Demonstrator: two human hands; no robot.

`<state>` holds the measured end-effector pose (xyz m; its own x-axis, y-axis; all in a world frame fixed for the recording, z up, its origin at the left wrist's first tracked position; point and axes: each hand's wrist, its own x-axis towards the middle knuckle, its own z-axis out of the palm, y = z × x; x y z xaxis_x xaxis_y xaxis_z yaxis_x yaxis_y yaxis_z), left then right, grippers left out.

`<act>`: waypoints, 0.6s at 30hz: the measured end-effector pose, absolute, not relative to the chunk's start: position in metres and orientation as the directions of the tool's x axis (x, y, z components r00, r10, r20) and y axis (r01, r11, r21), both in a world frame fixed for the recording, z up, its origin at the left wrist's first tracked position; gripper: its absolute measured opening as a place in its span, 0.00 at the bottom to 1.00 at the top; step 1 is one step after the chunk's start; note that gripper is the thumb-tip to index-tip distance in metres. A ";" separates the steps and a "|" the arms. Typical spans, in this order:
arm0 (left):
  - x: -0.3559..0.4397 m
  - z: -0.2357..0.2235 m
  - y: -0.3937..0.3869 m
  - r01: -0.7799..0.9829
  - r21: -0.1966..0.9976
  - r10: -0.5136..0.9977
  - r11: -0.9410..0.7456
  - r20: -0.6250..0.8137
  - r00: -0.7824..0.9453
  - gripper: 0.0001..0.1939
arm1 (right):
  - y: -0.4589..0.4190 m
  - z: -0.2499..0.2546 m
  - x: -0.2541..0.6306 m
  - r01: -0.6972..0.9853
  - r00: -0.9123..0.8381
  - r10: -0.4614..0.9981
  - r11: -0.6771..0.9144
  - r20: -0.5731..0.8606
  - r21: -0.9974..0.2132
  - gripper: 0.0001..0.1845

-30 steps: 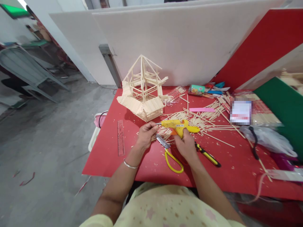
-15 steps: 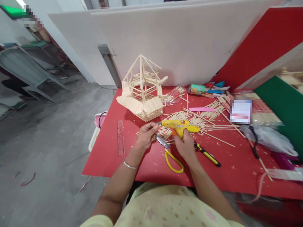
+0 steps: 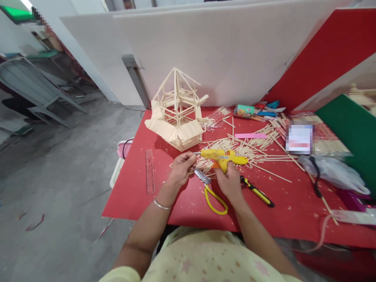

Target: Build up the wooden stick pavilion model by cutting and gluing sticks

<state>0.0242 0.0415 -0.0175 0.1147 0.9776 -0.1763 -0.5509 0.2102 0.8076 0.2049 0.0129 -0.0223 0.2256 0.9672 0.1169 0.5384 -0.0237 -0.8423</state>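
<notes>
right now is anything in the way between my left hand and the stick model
Nothing visible stands between your left hand and the stick model beyond it; the glue gun in your right hand is to the right.

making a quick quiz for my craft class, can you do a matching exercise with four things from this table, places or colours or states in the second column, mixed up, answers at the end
1. glue gun
2. ruler
3. scissors
4. narrow strip

a. pink, beside loose wooden sticks
b. yellow-handled, lying between the forearms
c. held in the right hand
d. see-through, near the left edge of the red table

Right pairs: 1-c, 2-d, 3-b, 4-a
</notes>
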 end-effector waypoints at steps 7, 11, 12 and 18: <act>0.025 -0.016 0.041 -0.556 0.804 0.977 0.211 -0.180 0.111 0.20 | 0.013 -0.023 0.203 0.528 0.221 0.969 -0.024 0.110 -0.849 0.10; 0.024 -0.016 0.041 -0.556 0.803 0.977 0.215 -0.179 0.119 0.19 | 0.013 -0.023 0.203 0.531 0.215 0.970 -0.020 0.112 -0.847 0.09; 0.024 -0.016 0.041 -0.553 0.804 0.976 0.217 -0.179 0.124 0.19 | 0.013 -0.024 0.203 0.532 0.215 0.970 -0.020 0.112 -0.846 0.09; 0.025 -0.015 0.040 -0.553 0.804 0.975 0.220 -0.187 0.117 0.20 | 0.013 -0.027 0.204 0.529 0.213 0.971 -0.022 0.108 -0.848 0.09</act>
